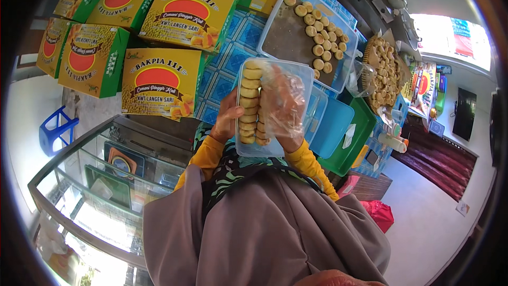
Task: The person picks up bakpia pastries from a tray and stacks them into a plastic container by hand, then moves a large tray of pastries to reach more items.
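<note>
A clear plastic box (256, 151) is held in front of me, tilted up toward my view. My left hand (226, 119) grips its left side, the thumb over the rim. Round golden pastries (247, 111) stand on edge in a row along that side, with part of a second row beside them. My right hand (286, 98), in a loose clear plastic glove, is inside the box over the second row. The glove and its glare blur the fingers, so whether they grip a pastry cannot be made out.
Beyond the box, a large plastic tub (286, 37) holds loose pastries; a round woven tray (383, 74) of more stands to its right. Green trays (352, 151) and a blue lid (333, 127) lie nearer. Yellow-green cartons (159, 82) crowd the left, above a glass display case (100, 196).
</note>
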A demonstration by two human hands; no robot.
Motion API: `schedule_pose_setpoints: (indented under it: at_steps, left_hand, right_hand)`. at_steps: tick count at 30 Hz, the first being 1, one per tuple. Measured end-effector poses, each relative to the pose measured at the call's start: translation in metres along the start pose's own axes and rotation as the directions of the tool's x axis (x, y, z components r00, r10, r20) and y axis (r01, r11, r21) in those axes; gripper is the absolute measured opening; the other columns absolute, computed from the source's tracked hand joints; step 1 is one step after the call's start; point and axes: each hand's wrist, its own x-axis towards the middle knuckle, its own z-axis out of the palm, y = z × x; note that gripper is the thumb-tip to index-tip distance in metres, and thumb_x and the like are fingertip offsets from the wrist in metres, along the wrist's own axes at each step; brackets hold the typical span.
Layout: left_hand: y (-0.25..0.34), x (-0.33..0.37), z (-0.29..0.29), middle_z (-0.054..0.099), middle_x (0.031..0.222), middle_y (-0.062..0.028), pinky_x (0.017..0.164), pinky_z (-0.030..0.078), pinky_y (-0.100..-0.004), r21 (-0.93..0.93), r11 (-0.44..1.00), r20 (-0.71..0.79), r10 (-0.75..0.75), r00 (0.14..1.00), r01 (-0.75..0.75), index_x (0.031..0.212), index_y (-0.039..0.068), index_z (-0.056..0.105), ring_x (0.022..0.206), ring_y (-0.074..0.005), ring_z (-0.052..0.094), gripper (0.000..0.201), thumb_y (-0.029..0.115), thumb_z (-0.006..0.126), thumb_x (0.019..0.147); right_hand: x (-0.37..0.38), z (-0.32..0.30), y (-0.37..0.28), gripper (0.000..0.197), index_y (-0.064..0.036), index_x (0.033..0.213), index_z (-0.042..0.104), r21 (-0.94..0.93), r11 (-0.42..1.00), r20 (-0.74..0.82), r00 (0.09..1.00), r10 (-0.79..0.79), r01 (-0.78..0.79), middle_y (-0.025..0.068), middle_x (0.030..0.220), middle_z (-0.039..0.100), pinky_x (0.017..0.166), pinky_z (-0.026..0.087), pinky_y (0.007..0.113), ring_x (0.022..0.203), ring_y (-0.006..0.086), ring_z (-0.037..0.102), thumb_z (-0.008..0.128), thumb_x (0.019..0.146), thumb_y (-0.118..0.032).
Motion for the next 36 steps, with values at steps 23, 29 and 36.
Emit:
schedule_pose_setpoints:
  at_steps: [23, 29, 36]
  left_hand:
    - [0.015, -0.008, -0.015, 0.05, 0.131, -0.0167, 0.101, 0.041, -0.038, 0.058, 0.998, -0.106, -0.004, 0.994, 0.01, 0.138, -0.006, 0.034, 0.118, -0.0266, 0.053, 0.088, 0.042, 0.066, 0.072]
    - [0.023, -0.018, -0.012, 0.05, 0.131, -0.0177, 0.101, 0.041, -0.0372, 0.055, 0.998, -0.121, 0.018, 0.992, -0.012, 0.139, -0.006, 0.033, 0.117, -0.026, 0.053, 0.086, 0.041, 0.064, 0.075]
    - [0.022, -0.011, -0.009, 0.049, 0.132, -0.0172, 0.103, 0.04, -0.0378, 0.045, 0.998, -0.128, 0.043, 0.991, -0.038, 0.139, -0.006, 0.033, 0.119, -0.0262, 0.052, 0.082, 0.039, 0.063, 0.077]
  right_hand:
    - [0.222, 0.046, 0.261, 0.043, -0.0138, 0.115, 0.065, -0.521, 0.823, 0.028, 0.959, 0.282, -0.227, 0.0139, 0.102, 0.068, 0.082, 0.05, 0.041, 0.097, 0.0321, 0.064, 0.066, 0.078, -0.037]
    - [0.275, 0.097, 0.292, 0.034, -0.01, 0.103, 0.069, -0.456, 0.882, 0.198, 0.953, 0.231, -0.119, 0.0192, 0.1, 0.067, 0.085, 0.049, 0.044, 0.095, 0.0383, 0.063, 0.065, 0.075, -0.03]
    - [0.239, 0.063, 0.249, 0.035, -0.0087, 0.1, 0.068, -0.478, 0.875, 0.286, 0.928, 0.24, -0.079, 0.018, 0.099, 0.067, 0.084, 0.049, 0.045, 0.093, 0.0369, 0.064, 0.067, 0.075, -0.033]
